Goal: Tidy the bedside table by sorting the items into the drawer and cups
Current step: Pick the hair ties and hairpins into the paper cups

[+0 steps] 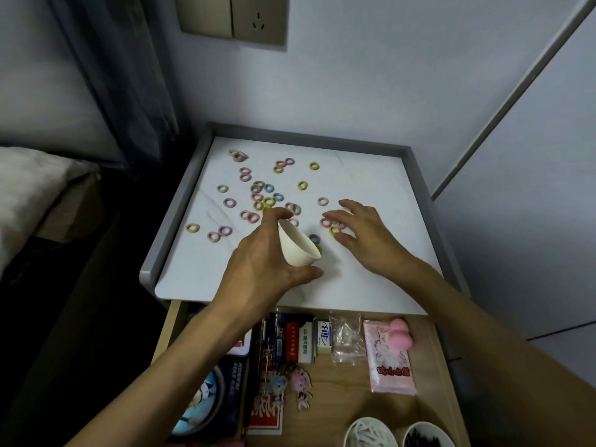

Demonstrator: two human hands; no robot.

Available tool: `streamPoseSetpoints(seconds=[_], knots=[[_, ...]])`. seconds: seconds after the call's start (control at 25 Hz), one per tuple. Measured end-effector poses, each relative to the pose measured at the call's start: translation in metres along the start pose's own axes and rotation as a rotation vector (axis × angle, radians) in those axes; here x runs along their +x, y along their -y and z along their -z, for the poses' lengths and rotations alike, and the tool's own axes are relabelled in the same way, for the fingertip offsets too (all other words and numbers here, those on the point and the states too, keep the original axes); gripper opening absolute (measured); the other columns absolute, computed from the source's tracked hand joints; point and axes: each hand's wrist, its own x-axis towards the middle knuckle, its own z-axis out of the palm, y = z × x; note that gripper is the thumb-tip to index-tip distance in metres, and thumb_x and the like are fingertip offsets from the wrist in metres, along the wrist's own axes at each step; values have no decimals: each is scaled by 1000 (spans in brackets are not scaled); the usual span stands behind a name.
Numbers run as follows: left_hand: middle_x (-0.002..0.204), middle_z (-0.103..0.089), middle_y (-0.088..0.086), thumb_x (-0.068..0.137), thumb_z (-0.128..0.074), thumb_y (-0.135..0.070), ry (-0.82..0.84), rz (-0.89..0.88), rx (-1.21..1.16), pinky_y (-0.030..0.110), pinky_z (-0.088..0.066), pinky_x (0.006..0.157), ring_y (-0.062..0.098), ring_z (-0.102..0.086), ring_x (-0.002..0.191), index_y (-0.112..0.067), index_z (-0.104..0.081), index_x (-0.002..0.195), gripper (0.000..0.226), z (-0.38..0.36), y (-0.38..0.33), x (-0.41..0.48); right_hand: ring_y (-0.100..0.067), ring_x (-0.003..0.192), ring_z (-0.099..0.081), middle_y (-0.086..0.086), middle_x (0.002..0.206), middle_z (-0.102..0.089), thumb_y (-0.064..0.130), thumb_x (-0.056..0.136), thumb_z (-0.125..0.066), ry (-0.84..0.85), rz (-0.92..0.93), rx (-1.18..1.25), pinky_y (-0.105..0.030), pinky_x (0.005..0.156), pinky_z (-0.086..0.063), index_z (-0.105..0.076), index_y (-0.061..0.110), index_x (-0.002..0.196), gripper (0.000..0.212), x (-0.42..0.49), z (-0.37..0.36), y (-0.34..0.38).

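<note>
Head view: the bedside table top (371, 175) is strewn with small coloured hair ties (314, 166). There are about thirty of them, and several overlap, so an exact count is not possible. Most lie from the middle of the top out toward 10 o'clock.

The left hand (261, 262) grips one small white cup (298, 245) just above the top, near its front edge. The fingers curl over the narrow base and the thumb sits under the rim. The cup is tilted, with its wide mouth turned toward 5 o'clock. A grey-blue tie (314, 238) lies just beside the cup at its 2 o'clock.

The right hand (364, 237) is at 3 o'clock of the cup, apart from the left hand. It is palm down with its fingers spread and holds nothing. Its fingertips reach a few ties, among them a yellow tie (334, 230) and a pink tie (325, 222). Whether they touch the ties cannot be told.

At 6 o'clock, below the top, the drawer (342, 385) stands open. In it are:
- one pink packet (388, 359), with a pink sponge (400, 332) at its upper edge
- one clear bag (348, 341)
- one eraser (324, 338)
- two keychain figures (300, 387)

At 5 o'clock in the drawer stand two more cups. One holds pale strips (371, 418) and one holds dark contents (427, 423).
</note>
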Motion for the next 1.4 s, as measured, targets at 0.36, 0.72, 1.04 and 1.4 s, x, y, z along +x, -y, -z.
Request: streamPoseSetpoints(seconds=[0.36, 0.72, 1.04, 1.4], knots=[[109, -49, -15, 65, -86, -42, 4, 1, 16, 8, -38, 65, 9, -52, 94, -29, -37, 132, 84, 6, 2, 0, -11, 79, -59, 2, 85, -62, -3, 83, -66, -136, 72, 32, -21, 72, -48, -70, 13, 85, 17, 0, -5, 2], [104, -55, -15, 64, -87, -41, 36, 5, 8, 24, -47, 71, 10, -57, 92, -32, -37, 129, 82, -1, 0, -1, -1, 81, -68, 4, 86, -73, -3, 80, -72, -67, 80, 587, -17, 78, -54, -73, 11, 90, 17, -15, 40, 68], [106, -52, -16, 64, -88, -38, -39, 26, 16, 14, -42, 67, 9, -54, 91, -28, -39, 132, 84, 8, 3, 0, -6, 88, -68, 3, 99, -72, 11, 83, -74, -110, 10, 544, -26, 86, -54, -73, 15, 104, 22, -18, 37, 61], [106, -54, -8, 63, -88, -38, -107, 82, 64, 34, -53, 74, 17, -56, 93, -25, -41, 132, 84, 42, 16, 4, -8, 93, -54, 4, 100, -53, 28, 77, -80, 1, -50, 127, -24, 79, -42, -67, 24, 107, 33, -1, -15, 45]])
